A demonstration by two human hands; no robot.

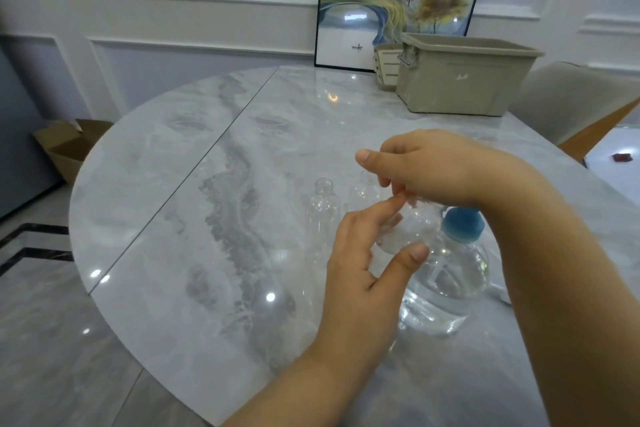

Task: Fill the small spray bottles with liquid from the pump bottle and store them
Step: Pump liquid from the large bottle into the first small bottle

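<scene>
My left hand (367,263) holds a small clear spray bottle (405,232) between thumb and fingers, above the table. My right hand (433,170) is curled over the top of that bottle, fingers pinching at its neck; the cap itself is hidden. Another small clear bottle (322,215) stands open-necked on the marble table (207,218) just left of my hands. A third clear bottle (363,191) stands behind, partly hidden by my fingers. A large clear bottle with a blue cap (453,274), filled with clear liquid, stands under my right wrist.
A beige storage bin (464,80) and a smaller slotted basket (386,68) stand at the table's far right. A framed picture (391,0) leans on the wall. A chair (568,100) is at the right, a cardboard box (69,146) on the floor left.
</scene>
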